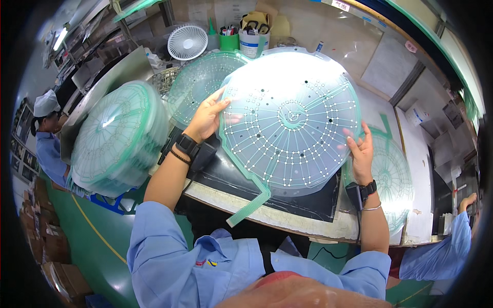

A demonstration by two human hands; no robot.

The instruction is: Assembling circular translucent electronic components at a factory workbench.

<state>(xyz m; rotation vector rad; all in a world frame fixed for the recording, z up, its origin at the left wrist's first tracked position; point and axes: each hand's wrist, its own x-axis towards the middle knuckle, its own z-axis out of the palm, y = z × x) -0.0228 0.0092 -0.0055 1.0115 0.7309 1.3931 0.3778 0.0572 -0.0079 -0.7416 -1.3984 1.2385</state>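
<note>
Two hands (208, 117) (362, 156) pinch a round sheet (287, 159) by opposite edges (tail (251, 206) past the bench (298, 224)).

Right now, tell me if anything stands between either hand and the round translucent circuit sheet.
Nothing visible does. The left hand grips the round translucent circuit sheet at its left edge, and the right hand holds the right edge, some fingertips showing through the film.

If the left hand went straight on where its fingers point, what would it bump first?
Probably the big round see-through sheet with green lines: the left hand holds its edge and points inward. Part of the hand seems behind it, so depth is unclear.
</note>
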